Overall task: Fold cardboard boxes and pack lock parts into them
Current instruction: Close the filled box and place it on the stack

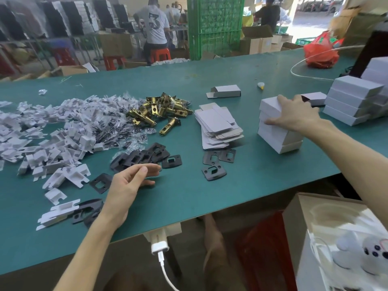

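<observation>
Head view: one green table [258, 185] carries all the work.

The left hand [130, 183] hovers just above the table near the front edge. Its fingers are loosely extended and it holds nothing. It is beside a spread of black plates [142, 156].

The right hand [294, 116] lies palm down on a stack of folded boxes [275, 139] toward the right edge. Its fingers are spread over the top box and its thumb is against the near side; it is not clenched.

A pile of flat box blanks [218, 127] sits mid-table, left of that stack. Three loose plates [216, 162] lie just in front of the blanks.

One open-ended box [225, 91] lies farther back, apart from the rest. A larger stack of boxes [352, 101] stands at the right edge.

Brass latches [163, 110] are heaped left of the blanks. A wide heap of white card inserts [52, 131] fills the left side, running to the left edge. Small clear bags [117, 127] with dark contents lie between the inserts and the latches; what is in them cannot be made out.

A red bag [321, 53] rests near the far right corner.
</observation>
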The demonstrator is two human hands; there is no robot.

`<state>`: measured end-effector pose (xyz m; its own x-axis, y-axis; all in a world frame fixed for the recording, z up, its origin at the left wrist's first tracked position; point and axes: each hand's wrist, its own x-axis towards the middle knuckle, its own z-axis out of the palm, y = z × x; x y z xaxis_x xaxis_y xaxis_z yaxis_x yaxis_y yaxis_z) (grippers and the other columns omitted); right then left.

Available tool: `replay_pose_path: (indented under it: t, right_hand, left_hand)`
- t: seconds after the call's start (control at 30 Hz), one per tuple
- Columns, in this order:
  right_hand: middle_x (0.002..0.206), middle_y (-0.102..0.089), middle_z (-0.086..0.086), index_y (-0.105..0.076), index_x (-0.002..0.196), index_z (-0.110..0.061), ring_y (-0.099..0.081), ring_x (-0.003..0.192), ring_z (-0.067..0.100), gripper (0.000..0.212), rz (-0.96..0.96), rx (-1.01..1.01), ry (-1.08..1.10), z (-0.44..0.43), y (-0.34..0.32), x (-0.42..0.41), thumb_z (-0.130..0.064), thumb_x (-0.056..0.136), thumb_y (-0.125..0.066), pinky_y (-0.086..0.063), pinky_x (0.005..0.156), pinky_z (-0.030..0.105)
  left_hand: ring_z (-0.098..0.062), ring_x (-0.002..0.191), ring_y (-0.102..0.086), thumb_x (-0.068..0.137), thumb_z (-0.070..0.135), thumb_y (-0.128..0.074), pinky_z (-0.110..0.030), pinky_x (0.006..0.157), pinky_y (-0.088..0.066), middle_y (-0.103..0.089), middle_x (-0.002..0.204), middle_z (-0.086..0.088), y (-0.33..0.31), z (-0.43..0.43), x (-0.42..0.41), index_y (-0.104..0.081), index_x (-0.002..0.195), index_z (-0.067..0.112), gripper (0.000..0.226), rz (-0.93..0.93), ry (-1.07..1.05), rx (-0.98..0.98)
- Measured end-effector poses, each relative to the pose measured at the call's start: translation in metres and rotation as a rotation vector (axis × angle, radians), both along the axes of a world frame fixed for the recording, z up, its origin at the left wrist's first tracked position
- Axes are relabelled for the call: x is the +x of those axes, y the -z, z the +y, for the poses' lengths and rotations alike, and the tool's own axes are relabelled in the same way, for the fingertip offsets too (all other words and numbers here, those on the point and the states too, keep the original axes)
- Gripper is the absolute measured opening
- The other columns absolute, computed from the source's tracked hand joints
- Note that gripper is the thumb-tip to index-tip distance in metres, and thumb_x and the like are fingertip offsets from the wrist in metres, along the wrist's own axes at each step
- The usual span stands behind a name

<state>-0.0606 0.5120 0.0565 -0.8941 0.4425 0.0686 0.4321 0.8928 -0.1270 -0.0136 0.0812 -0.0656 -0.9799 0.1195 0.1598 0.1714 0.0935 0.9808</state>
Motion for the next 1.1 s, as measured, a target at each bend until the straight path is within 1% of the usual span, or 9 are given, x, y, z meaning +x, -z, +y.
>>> replay_pose_path:
  t: [0.27, 0.37, 0.43, 0.53, 0.67, 0.73, 0.8, 0.9, 1.1]
  right_hand:
    - [0.139, -0.040, 0.025, -0.037, 0.146, -0.023, -0.039, 0.131, 0.046, 0.081, -0.042, -0.027, -0.023, 0.011, -0.001, -0.009, -0.053, 0.083, -0.077, -0.037, 0.102, 0.054]
    - [0.148, -0.034, 0.025, -0.028, 0.153, -0.013, -0.027, 0.141, 0.043, 0.097, -0.115, 0.261, -0.023, 0.003, -0.002, -0.015, -0.064, 0.083, -0.071, -0.025, 0.113, 0.063]
    - [0.158, -0.021, 0.021, -0.020, 0.157, -0.008, -0.012, 0.150, 0.037, 0.102, -0.070, 0.472, -0.174, -0.018, 0.001, -0.023, -0.066, 0.085, -0.066, -0.008, 0.119, 0.066]
    - [0.168, -0.012, 0.013, -0.022, 0.159, -0.015, -0.005, 0.156, 0.028, 0.087, -0.023, 0.457, -0.495, -0.063, 0.017, -0.038, -0.058, 0.094, -0.059, 0.000, 0.124, 0.057]
    - [0.170, -0.006, 0.011, -0.016, 0.161, -0.011, -0.006, 0.157, 0.024, 0.083, -0.142, 0.204, -0.582, -0.106, 0.051, -0.053, -0.046, 0.099, -0.058, -0.004, 0.125, 0.055]
    - [0.164, -0.024, 0.013, -0.029, 0.154, -0.009, -0.020, 0.153, 0.026, 0.068, -0.143, 0.104, -0.573, -0.110, 0.060, -0.056, -0.042, 0.100, -0.056, -0.011, 0.124, 0.054]
    - [0.140, -0.050, 0.010, -0.051, 0.127, -0.010, -0.041, 0.138, 0.029, 0.041, -0.099, 0.041, -0.580, -0.109, 0.061, -0.055, -0.041, 0.101, -0.055, -0.024, 0.115, 0.049]
    - [0.110, -0.064, 0.011, -0.048, 0.088, -0.014, -0.057, 0.107, 0.034, 0.029, 0.015, 0.137, -0.608, -0.108, 0.059, -0.046, -0.039, 0.099, -0.058, -0.033, 0.084, 0.039]
    - [0.097, -0.066, 0.022, -0.061, 0.098, -0.005, -0.059, 0.081, 0.041, 0.018, 0.191, 0.075, -0.501, -0.116, 0.060, -0.027, -0.008, 0.100, -0.043, -0.051, 0.072, 0.045]
  left_hand:
    - [-0.021, 0.106, -0.074, 0.109, 0.011, -0.050, -0.028, 0.087, -0.061, -0.079, 0.111, -0.004, 0.001, 0.000, -0.001, -0.078, 0.110, 0.011, 0.028, -0.001, -0.004, 0.004]
    - [-0.021, 0.106, -0.074, 0.109, 0.010, -0.049, -0.026, 0.084, -0.060, -0.079, 0.111, -0.004, 0.000, 0.001, -0.001, -0.078, 0.109, 0.011, 0.029, 0.006, 0.003, -0.003]
    - [-0.022, 0.106, -0.074, 0.109, 0.010, -0.049, -0.027, 0.084, -0.061, -0.079, 0.111, -0.004, 0.000, 0.002, -0.001, -0.078, 0.109, 0.011, 0.029, -0.001, 0.005, -0.002]
    - [-0.022, 0.106, -0.074, 0.109, 0.010, -0.049, -0.028, 0.084, -0.061, -0.079, 0.110, -0.004, -0.001, 0.001, -0.001, -0.077, 0.109, 0.011, 0.029, -0.002, -0.004, -0.004]
    - [-0.022, 0.105, -0.074, 0.109, 0.009, -0.048, -0.029, 0.083, -0.062, -0.079, 0.110, -0.004, -0.002, 0.000, 0.001, -0.077, 0.110, 0.009, 0.029, -0.007, -0.019, 0.001]
    - [-0.022, 0.105, -0.074, 0.109, 0.009, -0.048, -0.030, 0.083, -0.062, -0.079, 0.109, -0.005, -0.003, 0.001, 0.001, -0.076, 0.110, 0.008, 0.029, -0.012, -0.024, 0.005]
    - [-0.022, 0.105, -0.074, 0.109, 0.009, -0.048, -0.029, 0.084, -0.061, -0.079, 0.109, -0.005, -0.004, 0.002, 0.001, -0.076, 0.110, 0.007, 0.029, -0.022, -0.028, 0.012]
    - [-0.022, 0.105, -0.074, 0.109, 0.009, -0.048, -0.029, 0.084, -0.061, -0.079, 0.109, -0.004, -0.004, 0.003, 0.001, -0.076, 0.110, 0.008, 0.029, -0.028, -0.026, 0.012]
    - [-0.022, 0.105, -0.074, 0.109, 0.009, -0.048, -0.029, 0.084, -0.061, -0.079, 0.109, -0.004, -0.003, 0.003, 0.001, -0.076, 0.110, 0.008, 0.028, -0.028, -0.018, 0.003]
